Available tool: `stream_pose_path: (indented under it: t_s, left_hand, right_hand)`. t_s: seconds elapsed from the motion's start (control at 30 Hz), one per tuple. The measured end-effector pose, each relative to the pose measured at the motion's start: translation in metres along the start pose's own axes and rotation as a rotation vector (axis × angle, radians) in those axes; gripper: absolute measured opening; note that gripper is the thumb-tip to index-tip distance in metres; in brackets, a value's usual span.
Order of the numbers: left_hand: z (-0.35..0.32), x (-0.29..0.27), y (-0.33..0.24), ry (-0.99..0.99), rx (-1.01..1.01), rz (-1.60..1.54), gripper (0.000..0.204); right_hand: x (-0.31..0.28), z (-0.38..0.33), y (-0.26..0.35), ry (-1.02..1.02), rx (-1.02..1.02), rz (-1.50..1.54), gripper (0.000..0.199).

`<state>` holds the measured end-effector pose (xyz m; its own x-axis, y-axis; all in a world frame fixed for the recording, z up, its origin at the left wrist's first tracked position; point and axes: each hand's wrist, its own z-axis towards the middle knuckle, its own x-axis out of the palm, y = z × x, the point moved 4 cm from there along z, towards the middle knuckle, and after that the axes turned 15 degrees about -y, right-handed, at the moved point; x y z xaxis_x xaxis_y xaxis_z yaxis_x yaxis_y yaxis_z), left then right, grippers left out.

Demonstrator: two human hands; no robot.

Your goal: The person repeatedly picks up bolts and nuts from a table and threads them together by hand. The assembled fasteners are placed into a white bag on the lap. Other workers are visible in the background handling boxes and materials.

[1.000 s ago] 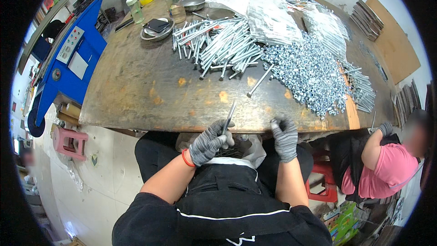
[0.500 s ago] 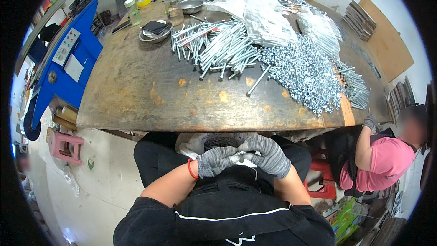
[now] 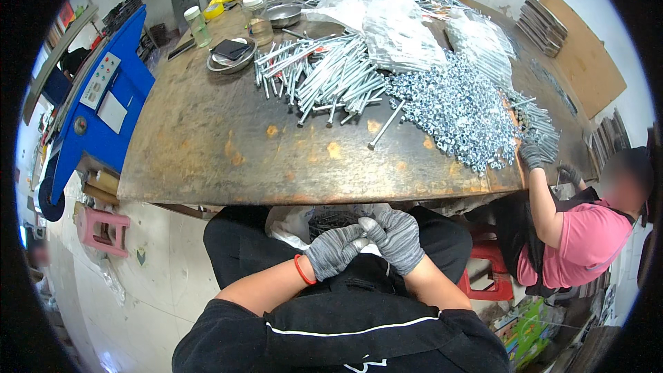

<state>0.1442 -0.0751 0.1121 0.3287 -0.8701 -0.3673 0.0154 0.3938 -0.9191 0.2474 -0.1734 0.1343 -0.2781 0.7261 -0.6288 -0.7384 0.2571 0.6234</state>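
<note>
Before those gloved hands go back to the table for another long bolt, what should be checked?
1. Left hand free: cannot tell, its fingers are pressed against the right hand.
2. Right hand empty: cannot tell.
3. Bag in the lap open below the hands: ok.
4. Loose bolt lying apart from the bolt pile: ok.
5. Table edge bare in front: ok.
6. Co-worker's hand away from that bolt: ok.

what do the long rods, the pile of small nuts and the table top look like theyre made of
Long rods: likely zinc-plated steel, bright silvery shine.
Pile of small nuts: the same bright plated metal, glinting.
Table top: probably bare steel sheet, dull brown with rusty orange patches and a thin edge; could be coated board.
</note>
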Motion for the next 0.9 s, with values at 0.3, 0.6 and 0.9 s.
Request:
stream_pose_path:
  t_s: [0.3, 0.6, 0.9]
  left_hand:
    - [0.025, -0.029, 0.067, -0.454, -0.234, -0.436, 0.022]
    - [0.004, -0.003, 0.027, 0.147, -0.162, -0.153, 0.023]
    - [0.018, 0.033, 0.057, 0.107, -0.052, 0.689, 0.027]
  right_hand:
    - [0.004, 0.008, 0.042, 0.179, 0.211, 0.836, 0.035]
    - [0.005, -0.012, -0.006, 0.068, -0.122, 0.197, 0.018]
    - [0.053, -0.049, -0.072, 0.106, 0.458, 0.174, 0.027]
